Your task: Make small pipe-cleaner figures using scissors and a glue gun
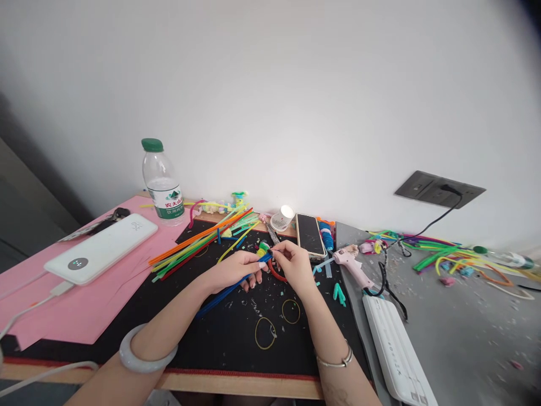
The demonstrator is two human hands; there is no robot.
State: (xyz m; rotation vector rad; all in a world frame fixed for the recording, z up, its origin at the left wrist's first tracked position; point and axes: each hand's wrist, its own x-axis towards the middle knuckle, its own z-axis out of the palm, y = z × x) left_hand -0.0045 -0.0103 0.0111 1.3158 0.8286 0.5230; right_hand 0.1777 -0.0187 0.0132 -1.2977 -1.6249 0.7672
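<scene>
My left hand [238, 272] is closed around a bundle of blue pipe cleaners [220, 299], whose long ends trail down to the left under my wrist. The fingers of my right hand [295, 265] pinch the bundle's other end, close to my left fingertips. Just behind the fingers is a small green and yellow fuzzy piece [264, 247]; I cannot tell whether it is joined to the blue bundle. Scissors [273, 233] lie beyond my right hand, their red handle partly hidden by it. Two thin rubber bands [265, 333] rest on the black mat [236, 355] nearer to me.
Orange, green and red pipe cleaners [198, 248] lie left of my hands. A water bottle [163, 186] and white power bank [101, 248] stand on pink paper [114, 304]. To the right are a phone [310, 234], pink glue gun [353, 268] and white power strip [395, 349]. A paper cup [282, 218] lies tipped.
</scene>
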